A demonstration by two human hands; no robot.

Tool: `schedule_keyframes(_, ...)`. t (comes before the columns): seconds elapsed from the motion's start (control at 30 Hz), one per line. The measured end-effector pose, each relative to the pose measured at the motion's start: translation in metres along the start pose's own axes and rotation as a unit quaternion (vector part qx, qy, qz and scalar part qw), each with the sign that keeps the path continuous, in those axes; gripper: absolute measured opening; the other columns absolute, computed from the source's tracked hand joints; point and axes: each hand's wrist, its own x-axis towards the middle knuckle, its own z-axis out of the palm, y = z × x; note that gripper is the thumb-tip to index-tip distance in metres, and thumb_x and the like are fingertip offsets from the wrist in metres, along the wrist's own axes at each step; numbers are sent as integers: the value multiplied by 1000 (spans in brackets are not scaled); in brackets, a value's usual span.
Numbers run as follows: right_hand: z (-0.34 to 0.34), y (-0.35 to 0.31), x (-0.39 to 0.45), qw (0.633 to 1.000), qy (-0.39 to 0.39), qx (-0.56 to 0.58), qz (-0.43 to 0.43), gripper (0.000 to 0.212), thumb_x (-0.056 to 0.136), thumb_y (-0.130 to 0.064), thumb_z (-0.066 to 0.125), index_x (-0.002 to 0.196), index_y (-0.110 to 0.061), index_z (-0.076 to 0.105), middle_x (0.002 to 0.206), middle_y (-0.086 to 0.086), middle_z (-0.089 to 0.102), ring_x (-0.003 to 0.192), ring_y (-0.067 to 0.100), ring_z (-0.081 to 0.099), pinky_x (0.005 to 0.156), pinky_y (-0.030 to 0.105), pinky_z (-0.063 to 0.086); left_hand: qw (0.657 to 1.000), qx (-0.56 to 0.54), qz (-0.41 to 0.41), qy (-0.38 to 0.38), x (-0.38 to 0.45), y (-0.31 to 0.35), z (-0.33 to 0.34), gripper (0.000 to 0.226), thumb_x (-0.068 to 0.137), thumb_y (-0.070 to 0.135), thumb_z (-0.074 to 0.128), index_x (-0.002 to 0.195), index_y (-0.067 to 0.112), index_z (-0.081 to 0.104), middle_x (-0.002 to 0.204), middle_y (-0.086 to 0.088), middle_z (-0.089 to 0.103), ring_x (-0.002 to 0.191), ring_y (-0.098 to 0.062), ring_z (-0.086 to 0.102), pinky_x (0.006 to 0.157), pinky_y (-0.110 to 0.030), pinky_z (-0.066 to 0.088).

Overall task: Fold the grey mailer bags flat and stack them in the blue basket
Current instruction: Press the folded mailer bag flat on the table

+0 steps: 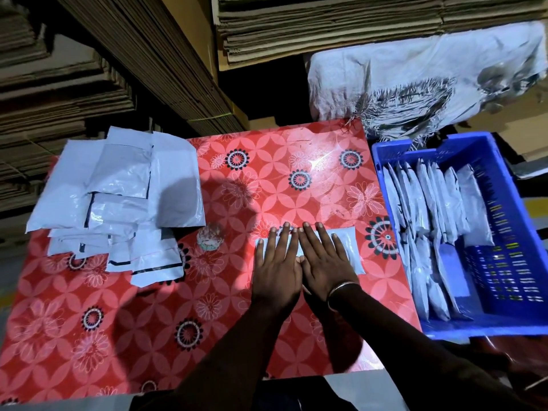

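Both hands, left hand (pixel 277 262) and right hand (pixel 324 261), press fingers outstretched on a folded mailer bag (pixel 350 247), long axis left-right; blue basket (pixel 504 324) lies right, nearer the right hand.

Red floral tablecloth (pixel 148 321), stacked cardboard (pixel 326 25)

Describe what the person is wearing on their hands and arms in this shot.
Both forearms are bare as far as the frame shows, with no sleeves in view and no gloves. The right hand has a thin metal bangle around its wrist. The left hand shows no ring, watch or band. The fingernails are short and unpainted.
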Motion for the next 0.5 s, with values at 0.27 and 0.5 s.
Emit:
schedule_keyframes(0.27,0,6,1,1000,-3,11,-17,64,104,-44,22,162,-27,3,169,-8,-9,155,17,-16,125,48,2,1000,11,24,4,-1,-8,0,62,105,38,29,164,26,11,172,5,-1,159,-21,0,127,-49,11)
schedule_keyframes(0.5,-6,33,-29,999,18,36,32,70,101,-68,19,160,-38,-4,167,-12,-18,152,15,-27,124,44,-11,999,-31,36,8,-20,-46,4,61,108,46,29,164,31,9,172,4,10,157,-25,14,123,-48,24)
